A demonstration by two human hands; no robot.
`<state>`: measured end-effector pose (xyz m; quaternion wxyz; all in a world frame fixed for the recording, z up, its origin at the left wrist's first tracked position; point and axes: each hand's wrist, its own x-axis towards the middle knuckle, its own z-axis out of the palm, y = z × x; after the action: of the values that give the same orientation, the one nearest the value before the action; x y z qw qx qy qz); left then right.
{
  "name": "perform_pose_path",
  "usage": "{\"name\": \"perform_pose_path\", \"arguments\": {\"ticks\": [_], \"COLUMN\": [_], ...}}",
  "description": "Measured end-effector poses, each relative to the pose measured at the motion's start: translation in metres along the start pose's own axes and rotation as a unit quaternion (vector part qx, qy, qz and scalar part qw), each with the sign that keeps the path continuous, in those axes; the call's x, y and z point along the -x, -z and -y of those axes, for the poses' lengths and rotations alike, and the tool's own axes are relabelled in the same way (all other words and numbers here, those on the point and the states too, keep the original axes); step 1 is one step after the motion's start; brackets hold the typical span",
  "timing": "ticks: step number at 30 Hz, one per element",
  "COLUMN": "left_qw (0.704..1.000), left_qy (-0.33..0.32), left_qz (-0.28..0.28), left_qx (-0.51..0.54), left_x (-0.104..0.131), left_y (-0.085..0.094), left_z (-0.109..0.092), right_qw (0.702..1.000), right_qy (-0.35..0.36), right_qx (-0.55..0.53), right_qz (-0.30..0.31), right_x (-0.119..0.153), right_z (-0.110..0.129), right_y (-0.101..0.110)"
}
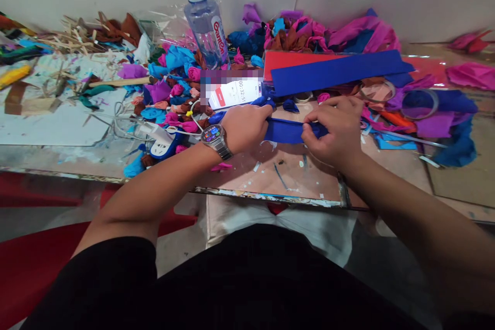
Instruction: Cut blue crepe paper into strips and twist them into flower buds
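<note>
A dark blue strip of crepe paper (285, 132) is stretched between my two hands, just above the table. My left hand (245, 125), with a watch on its wrist, has its fingers closed on the strip's left end. At the other end, the thumb and fingers of my right hand (335, 126) pinch the paper, and its upper edge looks folded. Behind my hands lies a longer flat blue strip (336, 73), partly over a red sheet (274, 60). A lit phone (237, 94) showing a timer rests just beyond my left hand.
A water bottle (207, 26) stands behind the phone. Crumpled paper in several colours surrounds the work spot. Tape rings (436, 104) lie at right. A white charger (158, 136) with cables sits left of my wrist. The table's front edge (270, 196) runs below my forearms.
</note>
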<state>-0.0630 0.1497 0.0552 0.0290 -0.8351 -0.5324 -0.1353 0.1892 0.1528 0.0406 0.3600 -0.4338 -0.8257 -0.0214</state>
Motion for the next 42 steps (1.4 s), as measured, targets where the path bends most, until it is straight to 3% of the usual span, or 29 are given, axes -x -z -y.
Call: {"name": "perform_pose_path", "arguments": {"ticks": [14, 22, 31, 42], "left_qw": [1.000, 0.991, 0.992, 0.992], "left_qy": [0.013, 0.046, 0.059, 0.062], "left_qz": [0.018, 0.111, 0.105, 0.100], "left_qx": [-0.017, -0.051, -0.038, -0.042], "left_x": [-0.004, -0.006, -0.004, -0.008], "left_y": [-0.004, 0.012, 0.016, 0.008], "left_z": [0.014, 0.004, 0.000, 0.010], "right_qw": [1.000, 0.997, 0.998, 0.998], "right_qy": [-0.014, -0.052, -0.044, -0.056], "right_qx": [0.012, 0.055, 0.037, 0.029], "right_qz": [-0.022, 0.013, 0.003, 0.004], "right_x": [-0.002, -0.005, -0.005, -0.007], "right_z": [-0.013, -0.016, -0.019, -0.023], "right_y": [-0.004, -0.005, -0.004, -0.004]}}
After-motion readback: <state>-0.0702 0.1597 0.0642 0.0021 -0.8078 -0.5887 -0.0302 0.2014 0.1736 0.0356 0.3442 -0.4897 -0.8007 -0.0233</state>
